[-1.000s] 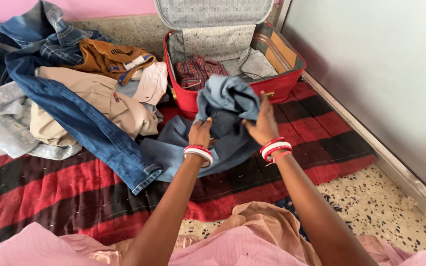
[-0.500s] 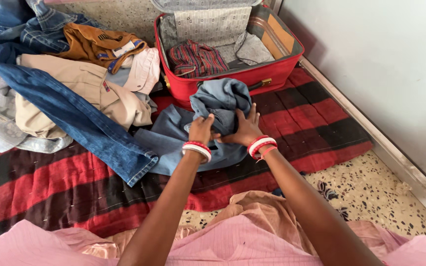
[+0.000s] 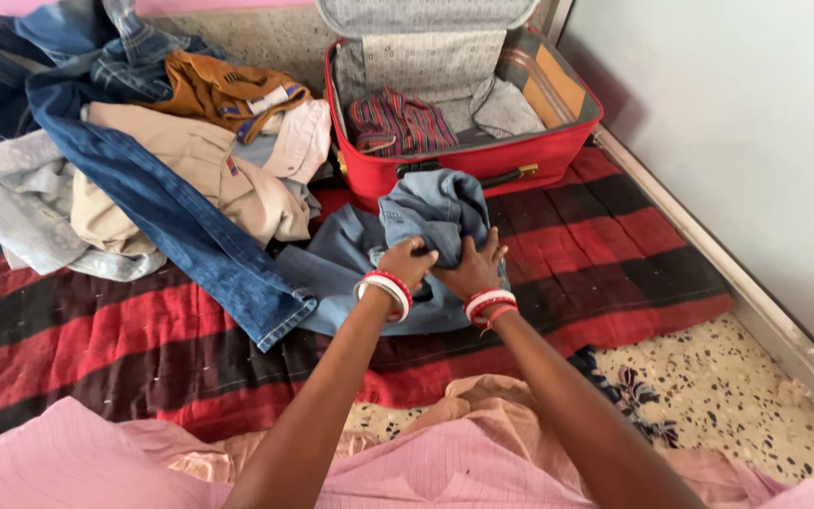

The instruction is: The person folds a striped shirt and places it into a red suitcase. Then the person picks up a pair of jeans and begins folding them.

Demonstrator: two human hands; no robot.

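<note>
A bunched light-blue garment (image 3: 431,212) is clenched by the left hand (image 3: 409,264) and the right hand (image 3: 470,267), now drawn close together where a second ago they were apart and raised. The bundle has been lowered onto the striped blanket (image 3: 614,236), just before the open red suitcase (image 3: 482,160); the fold looks tighter.

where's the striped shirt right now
In the head view, the striped shirt lies inside the open red suitcase, at its left side, top centre.
</note>
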